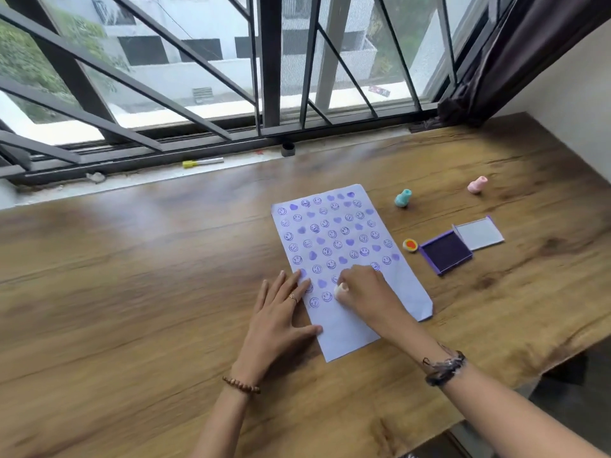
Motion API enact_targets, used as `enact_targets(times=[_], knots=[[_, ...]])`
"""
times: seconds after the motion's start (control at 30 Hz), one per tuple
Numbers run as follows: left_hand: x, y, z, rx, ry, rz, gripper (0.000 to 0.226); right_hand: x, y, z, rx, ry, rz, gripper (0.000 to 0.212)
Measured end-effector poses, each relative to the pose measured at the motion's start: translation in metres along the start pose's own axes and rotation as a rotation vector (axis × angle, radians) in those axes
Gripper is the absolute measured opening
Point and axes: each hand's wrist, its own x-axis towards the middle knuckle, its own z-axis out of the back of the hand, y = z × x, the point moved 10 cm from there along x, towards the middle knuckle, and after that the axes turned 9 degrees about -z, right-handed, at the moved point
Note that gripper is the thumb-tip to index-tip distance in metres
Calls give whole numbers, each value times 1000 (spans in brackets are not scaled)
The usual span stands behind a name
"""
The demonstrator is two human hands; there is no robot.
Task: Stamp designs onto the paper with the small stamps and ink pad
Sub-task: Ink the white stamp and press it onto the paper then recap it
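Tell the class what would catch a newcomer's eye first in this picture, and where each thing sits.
First comes the pale paper at the middle of the wooden table, covered in purple smiley faces and hearts. At its near end the right hand presses a small white stamp down while the left hand lies flat on the paper's left edge. To the right sits the open purple ink pad.

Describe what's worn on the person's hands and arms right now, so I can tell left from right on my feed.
Both forearms are bare, no sleeves in view. The left hand has a thin ring on one finger and a brown wooden-bead bracelet at the wrist. The right hand shows no ring; its wrist carries a dark band with lighter wrapped strands.
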Motion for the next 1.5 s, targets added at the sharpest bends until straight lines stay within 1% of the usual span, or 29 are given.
enact_targets(times=[0.07, 0.13, 0.23, 0.33, 0.47, 0.63, 0.67, 0.77, 0.83, 0.87, 0.93, 1.03, 1.1, 1.17, 1.2, 1.3, 1.5], knots=[[0, 0, 0, -27, 4, -1, 85, -2, -11, 3, 131, 16, -30, 18], [2, 0, 3, -100, -11, 3, 78, -5, -31, 11, 346, 12, -103, 15], [10, -2, 17, -169, -124, 34, 65, -5, -65, 30, 682, -24, -222, 9], [32, -26, 23, -221, -209, -18, 49, -3, -100, 47, 917, -39, -293, 5], [83, -75, 7, -245, -188, -71, 36, 3, -142, 64, 992, -12, -337, 13], [152, -133, -24, -156, -105, -159, 31, 19, -185, 80, 1083, -2, -361, 3], [162, -141, -30, -123, -85, -169, 31, 23, -190, 81, 1113, 11, -359, 2], [185, -153, -47, -2, -11, -177, 32, 33, -205, 83, 1172, 38, -344, 9], [193, -157, -53, 50, 15, -191, 24, 39, -211, 83, 1179, 58, -327, 9], [195, -157, -52, 47, -1, -192, 20, 42, -214, 83, 1169, 65, -316, 11], [195, -153, -46, -59, -98, -135, 16, 47, -217, 82, 1137, 80, -293, 14], [185, -132, -37, -454, -308, 133, 12, 52, -213, 90, 1082, 82, -219, 15], [177, -122, -50, -794, -331, 289, 16, 53, -206, 99, 1029, 63, -131, 20], [170, -121, -65, -1091, -321, 365, 16, 53, -197, 107, 1000, 60, -54, 25], [168, -122, -68, -1181, -326, 387, 13, 52, -193, 110, 983, 59, -22, 26], [164, -125, -71, -1299, -340, 432, 13, 49, -179, 119, 928, 32, 75, 29], [161, -128, -71, -1329, -324, 443, 15, 45, -166, 129, 865, -3, 193, 37]])
